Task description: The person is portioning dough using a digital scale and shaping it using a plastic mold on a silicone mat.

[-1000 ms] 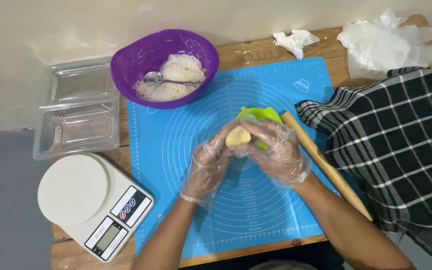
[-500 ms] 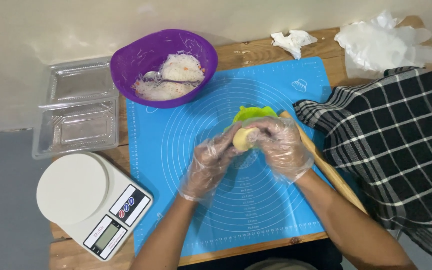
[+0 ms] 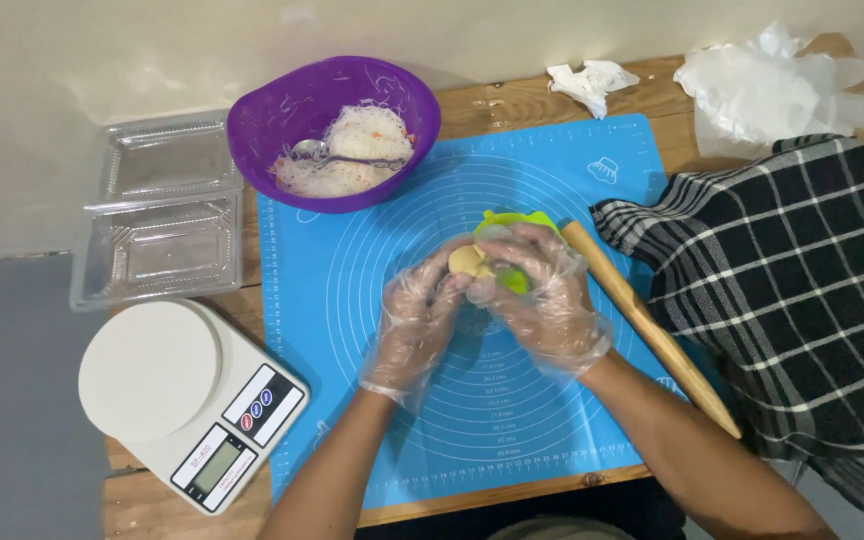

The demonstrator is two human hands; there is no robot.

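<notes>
Both hands wear thin clear plastic gloves and meet over the middle of a blue silicone baking mat (image 3: 372, 270). Between them is a small pale yellow lump of dough (image 3: 468, 262). My left hand (image 3: 414, 325) cups it from below and the left, and my right hand (image 3: 542, 290) wraps over it from the right. Just behind my right hand a lime green plastic piece (image 3: 514, 222) lies on the mat, partly hidden by the fingers.
A purple bowl (image 3: 282, 110) with white noodle filling and a spoon stands at the mat's back left. A wooden rolling pin (image 3: 652, 335) lies on the right, beside a checked cloth (image 3: 782, 290). A white kitchen scale (image 3: 187, 400) and clear plastic containers (image 3: 157, 215) sit left.
My hands have turned the dough lump between them, and my right hand now covers more of it. The hands stay in the same spot above the mat.
</notes>
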